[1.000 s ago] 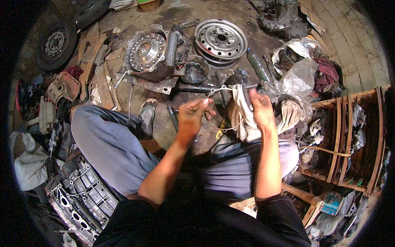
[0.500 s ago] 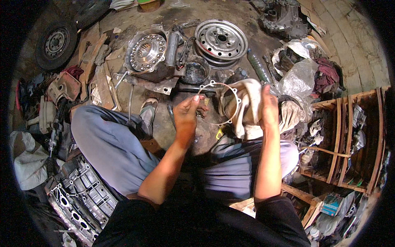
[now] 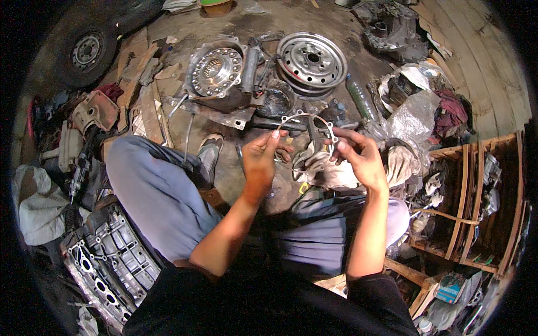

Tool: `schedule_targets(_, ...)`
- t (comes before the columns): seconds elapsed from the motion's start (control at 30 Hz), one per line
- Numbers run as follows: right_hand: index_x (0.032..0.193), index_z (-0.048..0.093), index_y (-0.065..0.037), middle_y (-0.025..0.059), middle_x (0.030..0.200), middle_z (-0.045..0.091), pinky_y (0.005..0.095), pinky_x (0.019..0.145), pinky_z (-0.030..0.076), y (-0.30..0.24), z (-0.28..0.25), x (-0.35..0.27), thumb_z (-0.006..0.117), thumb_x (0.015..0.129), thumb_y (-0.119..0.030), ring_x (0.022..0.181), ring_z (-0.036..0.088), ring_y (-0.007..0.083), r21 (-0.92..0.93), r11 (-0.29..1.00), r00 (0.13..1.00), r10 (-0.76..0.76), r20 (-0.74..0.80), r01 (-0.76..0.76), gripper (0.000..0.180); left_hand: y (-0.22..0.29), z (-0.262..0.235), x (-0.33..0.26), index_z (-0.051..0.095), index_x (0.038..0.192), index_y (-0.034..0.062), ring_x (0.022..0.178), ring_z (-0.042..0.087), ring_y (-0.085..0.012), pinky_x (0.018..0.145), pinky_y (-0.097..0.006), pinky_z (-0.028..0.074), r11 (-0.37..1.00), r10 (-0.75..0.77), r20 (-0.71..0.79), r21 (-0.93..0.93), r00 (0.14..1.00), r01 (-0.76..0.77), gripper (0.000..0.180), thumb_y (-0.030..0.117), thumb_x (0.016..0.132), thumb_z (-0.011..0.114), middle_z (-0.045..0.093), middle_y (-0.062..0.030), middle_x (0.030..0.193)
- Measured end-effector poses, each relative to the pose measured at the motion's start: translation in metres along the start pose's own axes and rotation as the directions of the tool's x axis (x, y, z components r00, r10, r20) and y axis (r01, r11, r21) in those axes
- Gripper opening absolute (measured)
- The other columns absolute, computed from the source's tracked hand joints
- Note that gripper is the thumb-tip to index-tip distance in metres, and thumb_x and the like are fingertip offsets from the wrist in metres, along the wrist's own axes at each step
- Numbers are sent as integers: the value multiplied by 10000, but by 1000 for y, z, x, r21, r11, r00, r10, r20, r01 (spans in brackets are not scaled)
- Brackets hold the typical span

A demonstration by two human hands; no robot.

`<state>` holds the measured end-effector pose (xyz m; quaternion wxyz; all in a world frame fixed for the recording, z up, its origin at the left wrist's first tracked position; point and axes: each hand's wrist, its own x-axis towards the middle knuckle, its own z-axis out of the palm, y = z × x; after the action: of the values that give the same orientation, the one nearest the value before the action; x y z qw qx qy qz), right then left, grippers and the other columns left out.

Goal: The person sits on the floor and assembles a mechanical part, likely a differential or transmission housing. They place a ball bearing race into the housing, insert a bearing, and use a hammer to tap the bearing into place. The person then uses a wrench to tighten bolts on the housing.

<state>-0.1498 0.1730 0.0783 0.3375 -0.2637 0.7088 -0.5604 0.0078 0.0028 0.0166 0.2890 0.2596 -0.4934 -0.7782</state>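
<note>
I hold a thin pale ring-shaped gasket (image 3: 307, 115) up in front of me with both hands. My left hand (image 3: 263, 159) pinches its left edge with thumb and fingers. My right hand (image 3: 358, 155) grips its right edge near a small lug. A crumpled light cloth (image 3: 320, 168) lies just under my hands, over my right knee. I sit on the ground with my legs in grey-blue trousers bent, and my left shoe (image 3: 208, 151) points toward the metal parts.
A round metal clutch-like part (image 3: 216, 70) and a steel wheel rim (image 3: 312, 59) lie ahead on the dirty floor. A tyre (image 3: 87, 50) sits at far left, an engine casting (image 3: 109, 260) at lower left, wooden crates (image 3: 476, 201) at right.
The gasket has been lifted and turned flatter toward me, now held by both hands. My left hand has moved up to its left edge.
</note>
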Motion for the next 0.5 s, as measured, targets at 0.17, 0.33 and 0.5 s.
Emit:
schedule_targets(0.17, 1160, 668, 76, 135, 898, 734, 257, 526, 498, -28, 9, -11, 688, 902, -58, 607, 622, 117, 70, 996, 995, -57, -78, 62, 291, 47, 3, -17, 681, 1115, -76, 703, 656, -125, 671, -256, 519, 992, -21, 95, 127, 995, 9, 341, 225, 1039, 540, 740, -162, 882)
schedule_targets(0.33, 1189, 639, 75, 149, 813, 706, 266, 493, 494, -49, 23, -21, 664, 905, -32, 562, 612, 142, 193, 974, 990, -97, -98, 114, 304, 93, -15, -27, 666, 1191, -59, 864, 684, -134, 758, -260, 545, 941, 148, 107, 289, 983, -173, 334, 198, 1053, 504, 740, -135, 1050)
schedule_targets(0.5, 1196, 573, 34, 133, 754, 681, 267, 468, 472, -70, 38, 2, 638, 942, -103, 527, 594, 150, 238, 950, 967, -155, -200, 202, 296, 160, -50, -24, 739, 1031, -32, 828, 677, -127, 742, -257, 528, 766, 301, 204, 530, 931, -364, 161, 78, 960, 645, 744, -111, 977)
